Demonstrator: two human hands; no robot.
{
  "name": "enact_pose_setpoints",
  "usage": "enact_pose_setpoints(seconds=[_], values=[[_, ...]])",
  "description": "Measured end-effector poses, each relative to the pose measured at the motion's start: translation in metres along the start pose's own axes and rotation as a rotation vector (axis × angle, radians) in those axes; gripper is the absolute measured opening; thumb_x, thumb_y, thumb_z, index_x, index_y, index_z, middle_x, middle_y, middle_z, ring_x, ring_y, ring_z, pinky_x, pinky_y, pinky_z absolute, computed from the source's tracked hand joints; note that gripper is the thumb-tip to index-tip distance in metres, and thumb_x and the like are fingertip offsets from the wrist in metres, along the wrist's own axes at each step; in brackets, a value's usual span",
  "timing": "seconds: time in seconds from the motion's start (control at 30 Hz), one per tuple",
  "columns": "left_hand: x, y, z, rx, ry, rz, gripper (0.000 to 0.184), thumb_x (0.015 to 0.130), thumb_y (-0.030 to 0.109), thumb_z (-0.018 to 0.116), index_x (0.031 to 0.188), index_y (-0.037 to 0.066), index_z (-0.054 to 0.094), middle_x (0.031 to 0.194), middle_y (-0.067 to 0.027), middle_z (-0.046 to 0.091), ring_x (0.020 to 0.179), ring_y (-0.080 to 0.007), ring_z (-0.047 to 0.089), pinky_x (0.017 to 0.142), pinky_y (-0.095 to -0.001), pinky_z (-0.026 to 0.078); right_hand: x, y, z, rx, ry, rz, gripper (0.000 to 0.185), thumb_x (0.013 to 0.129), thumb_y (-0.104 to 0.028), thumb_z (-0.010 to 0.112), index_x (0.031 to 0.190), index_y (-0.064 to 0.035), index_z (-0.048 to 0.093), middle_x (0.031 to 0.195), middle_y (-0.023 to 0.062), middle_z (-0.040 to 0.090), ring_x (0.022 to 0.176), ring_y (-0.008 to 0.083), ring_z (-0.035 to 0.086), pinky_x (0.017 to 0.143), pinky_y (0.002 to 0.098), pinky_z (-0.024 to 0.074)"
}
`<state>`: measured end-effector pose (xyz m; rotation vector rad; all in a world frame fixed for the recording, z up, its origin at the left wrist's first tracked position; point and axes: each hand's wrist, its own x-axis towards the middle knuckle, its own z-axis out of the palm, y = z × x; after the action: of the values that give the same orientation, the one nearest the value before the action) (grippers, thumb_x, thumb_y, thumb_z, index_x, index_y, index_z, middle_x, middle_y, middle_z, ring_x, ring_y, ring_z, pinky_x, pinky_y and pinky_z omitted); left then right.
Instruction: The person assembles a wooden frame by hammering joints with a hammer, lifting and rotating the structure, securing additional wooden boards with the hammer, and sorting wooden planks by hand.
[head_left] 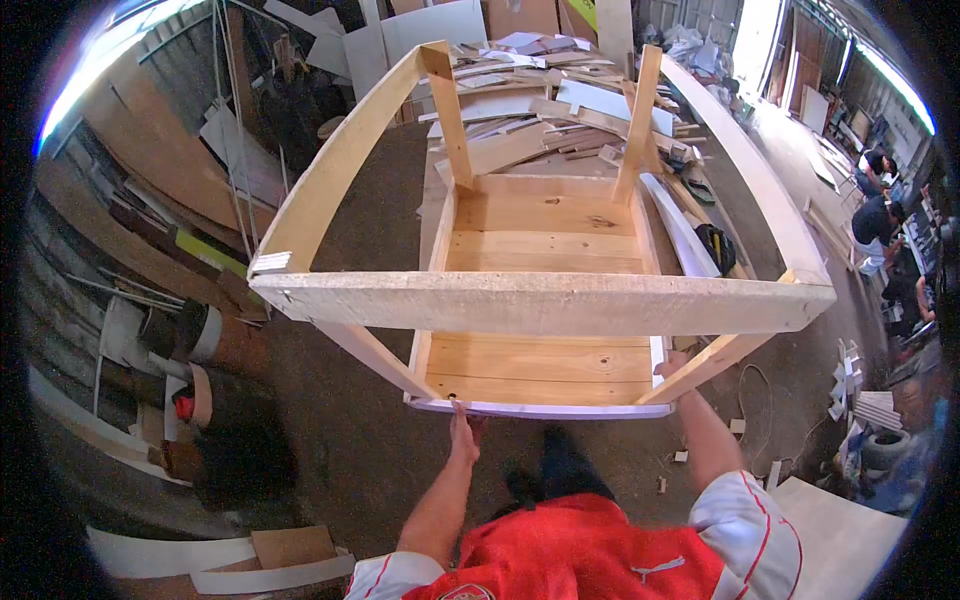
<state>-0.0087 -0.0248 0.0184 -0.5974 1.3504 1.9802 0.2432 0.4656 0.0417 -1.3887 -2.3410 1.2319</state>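
Note:
In front of me is a large wooden frame [540, 305] of pale boards, with posts running down from its rectangular top rim to a smaller planked panel [545, 370]. My left hand [464, 435] is closed on the panel's near edge, left of centre, its thumb near the top of the edge. At the near right corner, my right hand [676, 368] grips the panel's side beside the corner post [722, 362]. That post and the rim hide part of its fingers.
Beyond the frame lies a heap of wood offcuts [545, 100]. A black-and-yellow object [714, 240] is on the right of it. Boards and sheets [130, 130] lean along the left wall. People [875, 225] are at the far right, and small scraps [738, 427] dot the floor.

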Motion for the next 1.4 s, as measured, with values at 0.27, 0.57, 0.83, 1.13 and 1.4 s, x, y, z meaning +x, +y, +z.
enact_pose_setpoints(seconds=[0.27, 0.57, 0.83, 1.13, 1.4], values=[[0.011, -0.029, 0.016, 0.056, -0.034, -0.048, 0.058, 0.097, 0.057, 0.054, 0.128, 0.009, 0.054, 0.105, -0.0064, 0.068, 0.090, -0.0214, 0.072, 0.076, -0.0355, 0.061, 0.053, 0.025, 0.013, 0.019, 0.055, -0.015, 0.026, 0.071, -0.019, 0.076, 0.091, -0.0025, 0.074, 0.075, 0.0055, 0.066, 0.071, 0.0192, 0.060, 0.065, 0.0381, 0.0469], [0.115, -0.087, 0.006, 0.014, -0.068, -0.125, 0.041, 0.103, 0.040, 0.052, 0.128, 0.007, 0.051, 0.106, -0.0095, 0.068, 0.091, -0.0253, 0.071, 0.075, -0.0425, 0.062, 0.129, 0.088, 0.028, 0.145, 0.040, 0.038, 0.029, 0.078, -0.026, 0.079, 0.095, -0.0038, 0.071, 0.077, 0.0014, 0.061, 0.071, 0.0158, 0.055, 0.062, 0.0360, 0.0435], [0.061, -0.035, 0.000, 0.318, 0.151, 0.124, 0.079, 0.086, 0.024, 0.080, 0.146, 0.005, 0.031, 0.120, -0.0079, 0.062, 0.104, -0.0217, 0.064, 0.090, -0.0345, 0.053, 0.018, 0.141, 0.049, 0.938, 0.498, 0.561, 0.033, 0.084, -0.024, 0.075, 0.108, -0.0020, 0.067, 0.092, 0.0053, 0.064, 0.084, 0.0187, 0.062, 0.079, 0.0384, 0.0535], [0.050, 0.076, -0.053, 0.432, -0.269, 0.325, 0.057, 0.098, 0.027, 0.066, 0.142, -0.003, 0.048, 0.140, -0.0121, 0.053, 0.129, -0.0214, 0.050, 0.109, -0.0334, 0.038, -0.158, -0.123, 0.302, 0.580, 0.451, 0.094, 0.025, 0.093, -0.015, 0.061, 0.114, -0.0015, 0.061, 0.095, 0.0069, 0.062, 0.082, 0.0161, 0.061, 0.071, 0.0315, 0.0522], [0.059, 0.205, -0.071, 0.675, -0.284, 0.242, 0.043, 0.100, 0.039, 0.061, 0.119, 0.000, 0.068, 0.099, -0.0023, 0.067, 0.083, -0.0105, 0.057, 0.078, -0.0266, 0.047, -0.213, -0.315, 0.462, 0.358, 0.076, -0.277, 0.030, 0.094, -0.018, 0.064, 0.117, 0.0015, 0.065, 0.097, 0.0124, 0.070, 0.089, 0.0200, 0.065, 0.081, 0.0342, 0.0520]])
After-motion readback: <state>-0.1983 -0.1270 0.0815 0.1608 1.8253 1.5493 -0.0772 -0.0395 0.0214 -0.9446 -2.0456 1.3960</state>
